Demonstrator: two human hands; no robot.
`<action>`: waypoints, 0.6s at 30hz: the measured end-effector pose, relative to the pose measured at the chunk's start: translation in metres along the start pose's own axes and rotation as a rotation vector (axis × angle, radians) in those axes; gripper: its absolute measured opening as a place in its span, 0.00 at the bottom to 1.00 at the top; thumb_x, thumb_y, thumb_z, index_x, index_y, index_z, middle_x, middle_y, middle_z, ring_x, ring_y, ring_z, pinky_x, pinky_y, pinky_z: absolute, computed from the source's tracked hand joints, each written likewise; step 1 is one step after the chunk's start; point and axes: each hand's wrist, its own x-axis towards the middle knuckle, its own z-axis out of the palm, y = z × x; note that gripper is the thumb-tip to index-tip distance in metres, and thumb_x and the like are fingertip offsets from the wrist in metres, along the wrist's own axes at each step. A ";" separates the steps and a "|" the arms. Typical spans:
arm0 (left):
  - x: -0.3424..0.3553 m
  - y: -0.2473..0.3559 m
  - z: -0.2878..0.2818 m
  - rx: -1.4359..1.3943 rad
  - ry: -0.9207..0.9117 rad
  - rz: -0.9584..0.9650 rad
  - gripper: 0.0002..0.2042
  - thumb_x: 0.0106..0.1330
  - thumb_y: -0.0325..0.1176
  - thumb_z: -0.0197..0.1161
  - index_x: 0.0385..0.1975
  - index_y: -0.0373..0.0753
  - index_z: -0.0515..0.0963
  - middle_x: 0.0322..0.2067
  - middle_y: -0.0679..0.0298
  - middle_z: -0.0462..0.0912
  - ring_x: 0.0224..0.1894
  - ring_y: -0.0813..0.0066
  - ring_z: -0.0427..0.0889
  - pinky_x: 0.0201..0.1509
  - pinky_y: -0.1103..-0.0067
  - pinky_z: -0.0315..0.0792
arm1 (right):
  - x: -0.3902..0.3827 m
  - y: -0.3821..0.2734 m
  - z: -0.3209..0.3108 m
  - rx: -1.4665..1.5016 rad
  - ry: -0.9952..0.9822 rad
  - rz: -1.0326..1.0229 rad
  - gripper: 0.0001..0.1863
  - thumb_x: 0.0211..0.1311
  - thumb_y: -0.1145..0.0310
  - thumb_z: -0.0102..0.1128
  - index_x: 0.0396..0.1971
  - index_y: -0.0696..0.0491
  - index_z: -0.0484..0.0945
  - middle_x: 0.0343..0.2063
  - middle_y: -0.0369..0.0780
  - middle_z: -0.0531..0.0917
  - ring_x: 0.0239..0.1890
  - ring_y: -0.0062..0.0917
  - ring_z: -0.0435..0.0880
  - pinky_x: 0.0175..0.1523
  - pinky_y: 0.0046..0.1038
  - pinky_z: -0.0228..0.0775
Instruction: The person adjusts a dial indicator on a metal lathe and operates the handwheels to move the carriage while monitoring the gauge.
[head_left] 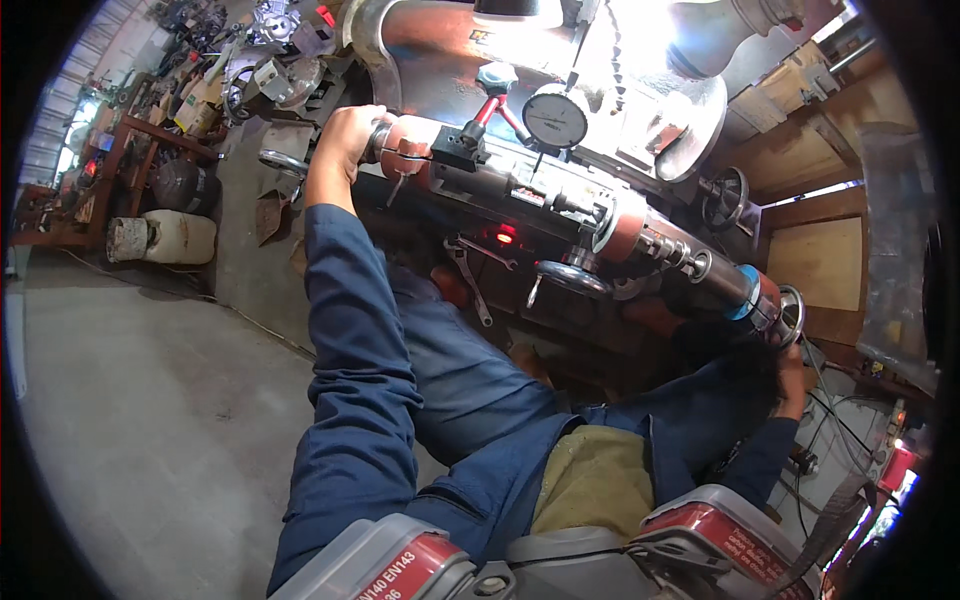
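My left hand (345, 140) is closed round the steel end fitting (377, 144) at the machine's left, beside an orange housing (405, 148). My right hand (789, 367) reaches up to the steel handwheel (790, 313) at the far right end, fingers curled at its lower rim and partly hidden. Between them run a steel spindle (485, 180) and a second orange housing (619, 225). A dial indicator (553, 122) on a red jointed arm (488, 110) stands over the spindle. A crank handwheel (574, 279) sits below.
Two wrenches (469, 281) hang below the machine. A cluttered bench (280, 80) and pale canisters (178, 236) are at the left. Wooden panels (815, 265) and cables (830, 400) are at the right, grey floor (150, 390) lower left. Respirator filters (715, 540) show along the lower edge.
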 end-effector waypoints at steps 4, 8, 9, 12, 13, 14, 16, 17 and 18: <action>0.015 0.001 -0.003 0.089 -0.043 -0.114 0.15 0.62 0.38 0.53 0.35 0.34 0.82 0.32 0.59 0.83 0.35 0.71 0.77 0.39 0.73 0.68 | -0.037 -0.073 -0.005 0.084 -0.097 -0.014 0.19 0.68 0.59 0.56 0.50 0.59 0.75 0.44 0.37 0.81 0.44 0.20 0.77 0.50 0.25 0.68; 0.009 0.004 0.000 0.124 -0.209 -0.151 0.17 0.63 0.42 0.53 0.39 0.37 0.81 0.32 0.62 0.82 0.32 0.71 0.79 0.35 0.74 0.71 | -0.045 -0.123 0.009 0.442 -0.051 -0.029 0.22 0.68 0.57 0.57 0.51 0.61 0.74 0.42 0.38 0.81 0.44 0.20 0.76 0.50 0.26 0.68; 0.005 0.007 0.003 0.079 -0.249 -0.205 0.17 0.64 0.43 0.52 0.39 0.38 0.81 0.31 0.62 0.82 0.30 0.72 0.79 0.32 0.75 0.72 | -0.036 -0.116 0.003 0.441 -0.046 -0.028 0.22 0.68 0.57 0.57 0.51 0.61 0.74 0.42 0.38 0.81 0.44 0.20 0.76 0.50 0.26 0.68; -0.008 0.013 0.007 0.065 -0.184 -0.261 0.16 0.66 0.42 0.49 0.38 0.37 0.81 0.31 0.62 0.83 0.27 0.71 0.80 0.29 0.76 0.73 | -0.017 -0.111 -0.007 0.131 0.133 -0.131 0.23 0.68 0.57 0.57 0.53 0.61 0.73 0.42 0.39 0.81 0.43 0.23 0.78 0.50 0.26 0.69; -0.012 0.013 0.006 0.071 -0.178 -0.261 0.16 0.66 0.42 0.49 0.38 0.37 0.81 0.31 0.62 0.83 0.27 0.71 0.80 0.29 0.76 0.73 | -0.024 -0.144 0.008 -0.190 0.337 -0.145 0.23 0.68 0.58 0.56 0.54 0.61 0.73 0.42 0.40 0.81 0.43 0.24 0.79 0.50 0.26 0.69; -0.009 0.006 0.009 0.059 -0.166 -0.101 0.16 0.66 0.40 0.49 0.36 0.36 0.80 0.30 0.62 0.83 0.26 0.72 0.80 0.29 0.76 0.73 | -0.037 -0.180 0.018 -0.537 0.557 -0.150 0.23 0.68 0.58 0.56 0.54 0.60 0.73 0.42 0.41 0.81 0.43 0.26 0.79 0.51 0.26 0.70; -0.006 0.000 0.004 0.070 -0.141 0.051 0.16 0.66 0.39 0.49 0.34 0.35 0.80 0.29 0.62 0.83 0.26 0.72 0.80 0.30 0.75 0.73 | -0.040 -0.220 0.043 -0.450 0.734 -0.303 0.22 0.68 0.59 0.56 0.54 0.59 0.74 0.43 0.42 0.81 0.44 0.27 0.79 0.51 0.27 0.70; 0.002 -0.007 -0.005 0.152 -0.180 0.170 0.15 0.66 0.38 0.48 0.32 0.34 0.79 0.29 0.62 0.83 0.26 0.72 0.80 0.31 0.75 0.73 | -0.042 -0.239 0.058 -0.366 0.904 -0.459 0.21 0.68 0.60 0.56 0.53 0.58 0.75 0.43 0.42 0.81 0.44 0.28 0.80 0.52 0.28 0.69; 0.007 -0.015 -0.008 0.229 -0.227 0.291 0.15 0.66 0.37 0.48 0.29 0.32 0.79 0.28 0.62 0.82 0.27 0.73 0.79 0.31 0.74 0.72 | -0.044 -0.257 0.074 -0.358 0.849 -0.579 0.18 0.68 0.63 0.56 0.52 0.57 0.76 0.43 0.42 0.81 0.44 0.28 0.79 0.53 0.27 0.70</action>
